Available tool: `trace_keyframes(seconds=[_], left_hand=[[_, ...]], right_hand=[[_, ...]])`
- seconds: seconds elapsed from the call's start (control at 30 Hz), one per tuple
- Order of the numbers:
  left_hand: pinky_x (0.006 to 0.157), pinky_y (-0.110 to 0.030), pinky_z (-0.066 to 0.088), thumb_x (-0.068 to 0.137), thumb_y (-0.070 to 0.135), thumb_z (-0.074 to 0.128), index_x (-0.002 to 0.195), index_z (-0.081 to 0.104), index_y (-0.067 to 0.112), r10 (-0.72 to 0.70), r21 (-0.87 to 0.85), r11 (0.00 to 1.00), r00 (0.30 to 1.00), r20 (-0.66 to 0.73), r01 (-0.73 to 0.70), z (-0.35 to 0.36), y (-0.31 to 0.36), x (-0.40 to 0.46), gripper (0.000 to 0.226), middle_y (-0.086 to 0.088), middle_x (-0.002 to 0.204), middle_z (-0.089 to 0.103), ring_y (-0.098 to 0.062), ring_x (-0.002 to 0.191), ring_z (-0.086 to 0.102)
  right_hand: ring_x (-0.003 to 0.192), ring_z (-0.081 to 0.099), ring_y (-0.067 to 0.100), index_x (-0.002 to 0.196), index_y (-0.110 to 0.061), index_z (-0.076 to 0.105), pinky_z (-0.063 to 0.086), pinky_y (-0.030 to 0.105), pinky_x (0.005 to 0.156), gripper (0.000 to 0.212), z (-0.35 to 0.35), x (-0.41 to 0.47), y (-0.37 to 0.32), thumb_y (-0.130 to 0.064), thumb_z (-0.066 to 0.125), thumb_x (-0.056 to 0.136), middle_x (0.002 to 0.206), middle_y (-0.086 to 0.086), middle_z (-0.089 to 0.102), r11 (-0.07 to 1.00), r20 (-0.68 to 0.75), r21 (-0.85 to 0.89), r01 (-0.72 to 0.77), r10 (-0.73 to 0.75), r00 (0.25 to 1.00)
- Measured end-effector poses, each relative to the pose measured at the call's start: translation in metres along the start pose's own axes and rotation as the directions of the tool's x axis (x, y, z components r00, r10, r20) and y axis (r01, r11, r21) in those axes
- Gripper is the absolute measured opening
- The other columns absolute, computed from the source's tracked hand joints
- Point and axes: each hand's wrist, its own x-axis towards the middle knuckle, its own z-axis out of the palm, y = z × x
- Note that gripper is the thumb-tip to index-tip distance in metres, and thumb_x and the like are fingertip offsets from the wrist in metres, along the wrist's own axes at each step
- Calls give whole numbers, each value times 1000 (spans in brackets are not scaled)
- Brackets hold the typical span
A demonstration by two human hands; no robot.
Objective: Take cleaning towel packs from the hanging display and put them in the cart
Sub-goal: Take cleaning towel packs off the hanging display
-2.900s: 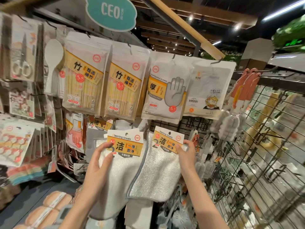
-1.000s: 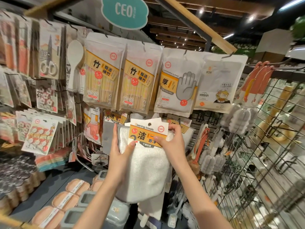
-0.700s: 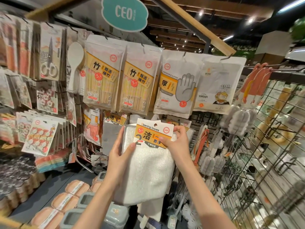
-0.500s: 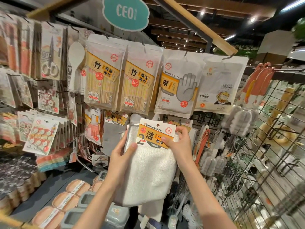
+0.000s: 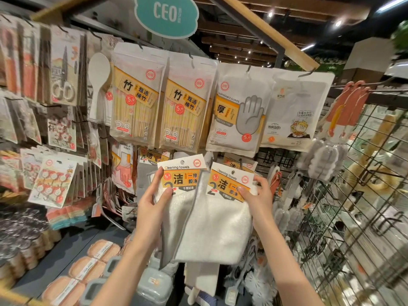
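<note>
Two white cleaning towel packs with orange header cards are fanned apart in front of the hanging display. My left hand (image 5: 152, 206) grips the left towel pack (image 5: 180, 208) at its upper left edge, thumb on the front. My right hand (image 5: 258, 198) pinches the right towel pack (image 5: 217, 228) by its header card. The right pack overlaps the left one. More towel packs (image 5: 152, 156) hang on hooks behind them. No cart is in view.
Chopstick packs (image 5: 136, 100), a disposable glove pack (image 5: 239, 111) and a white bag (image 5: 295, 111) hang above. Bottle brushes (image 5: 322, 157) and a black wire grid (image 5: 362, 206) stand on the right. Lidded boxes (image 5: 97, 270) lie on the shelf below.
The single stack held between both hands has been spread into two packs side by side, my left hand shifting left and my right hand shifting right.
</note>
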Motion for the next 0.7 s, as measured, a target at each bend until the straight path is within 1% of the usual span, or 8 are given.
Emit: trace_keyframes(seconds=[0.13,0.23,0.33,0.4,0.5,0.57,0.63,0.7], left_hand=[[103,-20,33,90,10,60,133,49,36,6,-25,1000,999,-32,-7,-4,-3,3,52,27,130,53,14,120,44],[103,-21,34,90,10,60,135,49,34,18,-16,1000,998,-55,-19,-7,-5,6,51,24,132,52,9,123,45],[95,-9,31,91,11,59,135,48,32,46,17,999,996,-73,-45,-8,-3,10,51,28,130,50,21,116,42],[97,-10,30,91,11,59,134,48,33,51,29,998,995,-90,-48,-10,-5,12,50,30,128,50,21,117,41],[103,-17,32,92,9,58,134,50,34,49,25,999,993,-108,-47,-14,-8,17,49,25,131,52,12,123,43],[98,-10,36,92,7,57,134,50,32,52,24,998,992,-118,-50,-14,-8,18,49,24,129,53,15,118,46],[86,0,38,92,5,56,135,49,29,57,21,998,990,-126,-54,-13,-7,20,49,26,125,53,21,110,47],[81,3,37,92,5,56,135,49,28,59,21,998,990,-128,-57,-13,-7,23,49,26,124,53,23,109,47]], right_hand=[[97,58,20,106,-16,51,50,31,80,38,-15,13,12,6,68,79,114,7,56,999,-119,-9,-42,41,992],[101,59,23,108,-13,52,51,35,84,38,-18,25,14,7,67,79,116,8,57,998,-139,-6,-68,66,988],[92,58,18,112,-9,54,51,27,73,39,-16,37,13,9,66,79,110,5,57,998,-143,-28,-55,51,988],[93,56,16,113,-8,54,49,26,74,41,-14,44,16,9,66,78,108,4,56,997,-161,-58,-53,43,986],[98,55,18,114,-9,55,47,28,78,42,-12,54,25,7,68,78,111,4,56,993,-177,-99,-68,50,983],[97,54,16,115,-10,56,45,27,78,40,-10,59,29,4,68,79,110,3,55,987,-182,-145,-69,42,982],[98,52,15,114,-12,56,43,27,80,36,-7,64,31,3,65,82,108,-1,53,982,-202,-173,-76,41,979],[100,52,16,113,-13,56,43,27,80,35,-4,70,34,3,64,83,107,-2,52,981,-218,-176,-78,39,975]])
